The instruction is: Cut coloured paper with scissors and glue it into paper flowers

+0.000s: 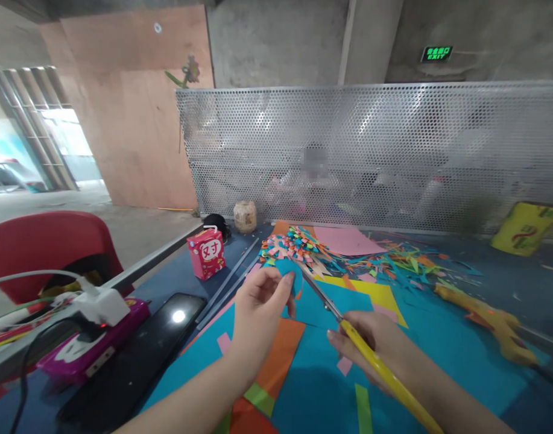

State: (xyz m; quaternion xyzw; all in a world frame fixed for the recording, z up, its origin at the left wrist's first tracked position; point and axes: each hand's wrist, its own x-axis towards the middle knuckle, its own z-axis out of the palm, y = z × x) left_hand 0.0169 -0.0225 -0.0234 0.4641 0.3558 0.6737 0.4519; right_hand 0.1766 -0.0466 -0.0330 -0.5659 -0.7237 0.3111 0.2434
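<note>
My left hand [263, 304] pinches a small piece of blue paper [290, 271] between thumb and fingers, raised over the table. In my right hand [387, 343] is a pair of scissors with long yellow handles [371, 355]. Its metal blades point up and left, with their tips close to the blue paper; whether they touch it I cannot tell. Beneath both hands lie blue paper sheets [319, 392], an orange piece [280, 349] and a yellow sheet [391, 301]. Just beyond the left hand sits a heap of multicoloured fringed paper [294, 244].
Paper scraps [407, 262] spread to the right, near a yellow glue gun [493, 322]. At left are a black phone [176, 325], a purple power strip [99, 346], a pink box [206, 253] and clear sticks [231, 283]. A perforated metal screen [371, 138] borders the back.
</note>
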